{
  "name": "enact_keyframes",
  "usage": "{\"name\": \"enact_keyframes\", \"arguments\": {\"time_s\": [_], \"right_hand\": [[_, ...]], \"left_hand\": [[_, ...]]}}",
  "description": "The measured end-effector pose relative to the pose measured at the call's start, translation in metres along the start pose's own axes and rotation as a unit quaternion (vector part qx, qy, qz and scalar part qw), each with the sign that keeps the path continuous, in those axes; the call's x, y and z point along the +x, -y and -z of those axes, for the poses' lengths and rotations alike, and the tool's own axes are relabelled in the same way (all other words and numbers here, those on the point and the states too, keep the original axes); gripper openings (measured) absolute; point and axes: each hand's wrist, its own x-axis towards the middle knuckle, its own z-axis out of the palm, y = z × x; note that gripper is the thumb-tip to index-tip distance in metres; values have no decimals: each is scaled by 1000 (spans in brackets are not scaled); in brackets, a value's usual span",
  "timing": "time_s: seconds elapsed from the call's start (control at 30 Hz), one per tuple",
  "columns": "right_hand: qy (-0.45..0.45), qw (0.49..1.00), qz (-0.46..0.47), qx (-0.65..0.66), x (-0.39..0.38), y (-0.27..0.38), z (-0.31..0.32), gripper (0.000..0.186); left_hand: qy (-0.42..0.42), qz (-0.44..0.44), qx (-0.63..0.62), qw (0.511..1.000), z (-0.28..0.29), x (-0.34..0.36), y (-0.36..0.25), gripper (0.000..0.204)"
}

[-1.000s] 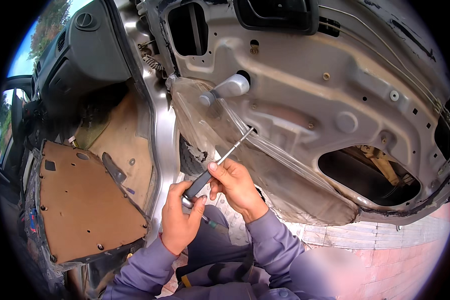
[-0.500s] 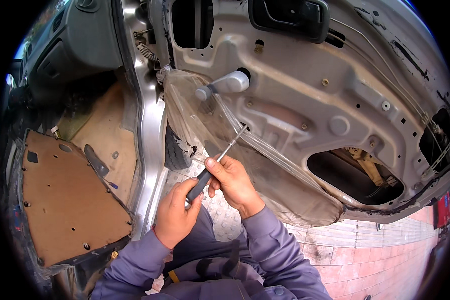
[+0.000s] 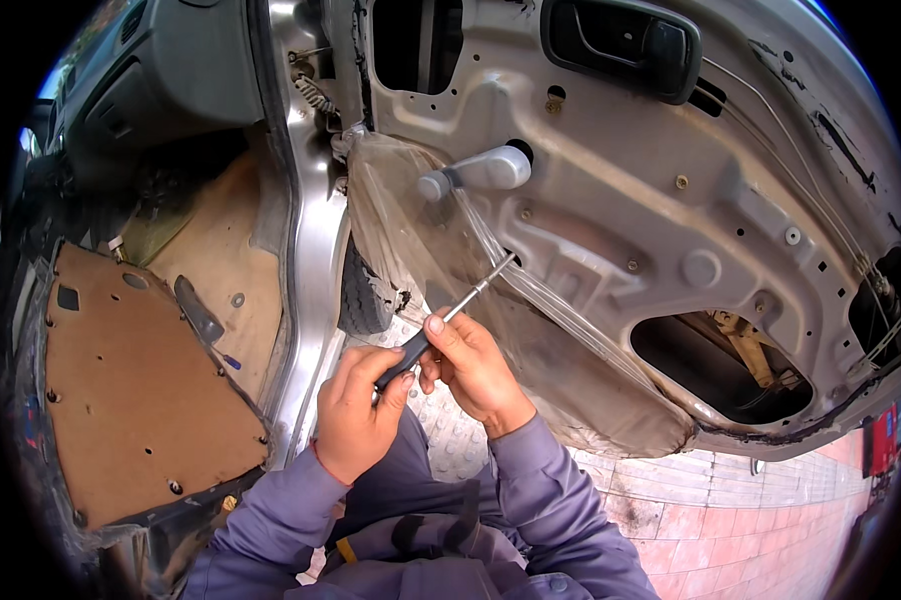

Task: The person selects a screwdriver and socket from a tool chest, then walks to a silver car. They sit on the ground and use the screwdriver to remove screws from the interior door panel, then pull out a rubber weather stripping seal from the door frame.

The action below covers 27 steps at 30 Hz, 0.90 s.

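A screwdriver with a dark handle and a slim metal shaft (image 3: 475, 293) slants up to the right, its tip at a small hole in the bare inner door panel (image 3: 591, 205). My left hand (image 3: 359, 405) is closed around the rear of the handle. With thumb and fingers, my right hand (image 3: 478, 372) pinches the front of the handle near the shaft. Just beyond, a clear plastic sheet (image 3: 401, 215) hangs loose and folded against the door. Above it, a grey window crank (image 3: 486, 172) sticks out from the panel.
A brown trim board (image 3: 136, 385) with clips leans in the doorway at the left. A black door handle (image 3: 626, 45) sits high on the door, and a large opening (image 3: 661, 350) lies low in it. A tyre (image 3: 363, 295) shows beyond the sill. Pink paving (image 3: 731, 530) lies below.
The door and car interior have shifted right in the view. The screwdriver lies at a slightly flatter slant, its tip still at the hole. Both hands keep their hold.
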Motion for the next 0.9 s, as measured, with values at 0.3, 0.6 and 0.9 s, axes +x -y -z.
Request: {"name": "enact_keyframes", "arguments": {"time_s": [0.3,0.6,0.9], "right_hand": [[-44,995,45,-75,4,9,-5,39],[24,1000,16,12,-5,9,-7,35],[10,1000,20,5,5,16,-22,39]], "left_hand": [[-2,208,-221,953,1,-6,-28,36],[-16,380,-378,844,-3,-11,-29,30],[-2,182,-106,978,-5,-22,-10,33]]}}
